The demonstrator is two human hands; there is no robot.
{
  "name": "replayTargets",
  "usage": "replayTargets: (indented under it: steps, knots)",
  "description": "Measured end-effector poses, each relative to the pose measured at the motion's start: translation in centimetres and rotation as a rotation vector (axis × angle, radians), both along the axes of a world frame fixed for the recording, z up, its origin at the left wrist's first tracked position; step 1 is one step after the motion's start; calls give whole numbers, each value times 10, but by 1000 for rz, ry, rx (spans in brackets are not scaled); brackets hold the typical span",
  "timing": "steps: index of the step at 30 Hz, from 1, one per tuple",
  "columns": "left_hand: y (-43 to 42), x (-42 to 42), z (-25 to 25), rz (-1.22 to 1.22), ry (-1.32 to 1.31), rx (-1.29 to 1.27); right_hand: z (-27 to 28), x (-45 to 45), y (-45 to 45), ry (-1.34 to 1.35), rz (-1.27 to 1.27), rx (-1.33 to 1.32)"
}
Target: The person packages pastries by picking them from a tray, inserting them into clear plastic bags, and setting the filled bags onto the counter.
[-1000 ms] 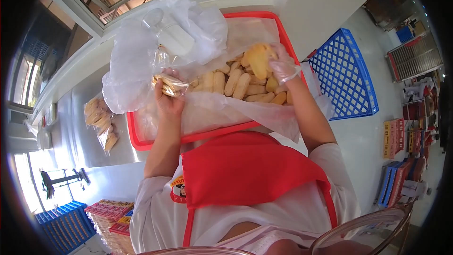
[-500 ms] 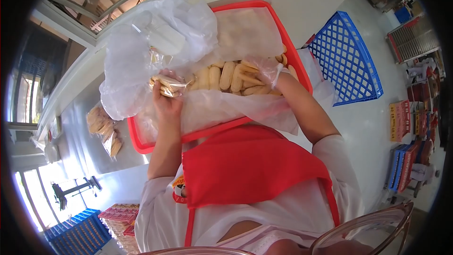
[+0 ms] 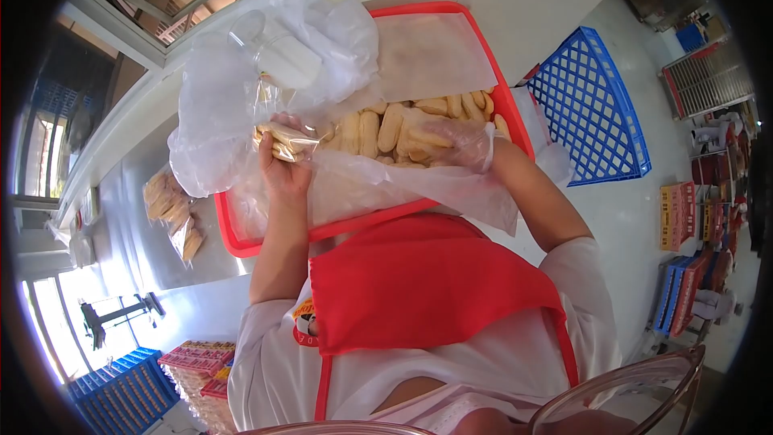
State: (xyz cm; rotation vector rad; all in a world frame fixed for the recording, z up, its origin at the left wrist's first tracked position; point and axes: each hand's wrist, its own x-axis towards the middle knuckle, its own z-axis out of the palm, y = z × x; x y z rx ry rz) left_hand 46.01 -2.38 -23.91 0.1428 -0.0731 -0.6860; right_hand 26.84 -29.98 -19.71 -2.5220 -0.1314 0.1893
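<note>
**Packed bags on table, one in left hand, loose biscuits in tray**

Done: clear bags of biscuits (image 3: 171, 200) lie bunched on the metal table (image 3: 133, 201), left of the tray. Exact count unclear.

In hand: left hand (image 3: 283, 177) has its grip closed around a small clear bag (image 3: 286, 143) with biscuits inside, held over the tray's left part. Looks part done; can't tell if full or sealed.

Right hand (image 3: 471, 143), in a thin clear glove, is down in the loose biscuits (image 3: 390, 127). Fingers partly hidden, so can't tell how open the grip is or whether it has hold of any.

Left: plenty loose in the red tray (image 3: 506, 110), between plastic sheeting (image 3: 362, 185) in front and a pale sheet (image 3: 435, 48) behind. White plastic bag (image 3: 205, 93) and white container (image 3: 291, 62) sit by the left hand.
</note>
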Motion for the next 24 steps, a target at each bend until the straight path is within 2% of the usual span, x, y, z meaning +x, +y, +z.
replayTargets:
  steps: [5,7,9,11,14,17,20,23,24]
  knots:
    - [-1,0,1,-14,-20,-21,12,4,4,36,-16,-41]
    - [0,1,0,-3,-31,-1,0,-4,-5,-142,-27,-154]
    - [0,2,-2,-26,-59,-16,-8,-4,-12,-67,-155,-139]
    - [1,3,-3,-26,-73,-13,-9,1,-13,266,-403,7]
    - [-1,2,-4,1,-63,11,68,-6,17,292,-218,-109]
    - [-2,0,-2,22,-34,18,-5,-16,-18,74,-106,-154]
    - [-2,-1,0,20,-49,28,57,-11,10,238,-322,80]
    - [-1,0,-1,1,-47,52,3,-25,-18,86,-158,-101]
    - [-1,-1,0,-7,-40,43,4,-25,-16,127,-192,-60]
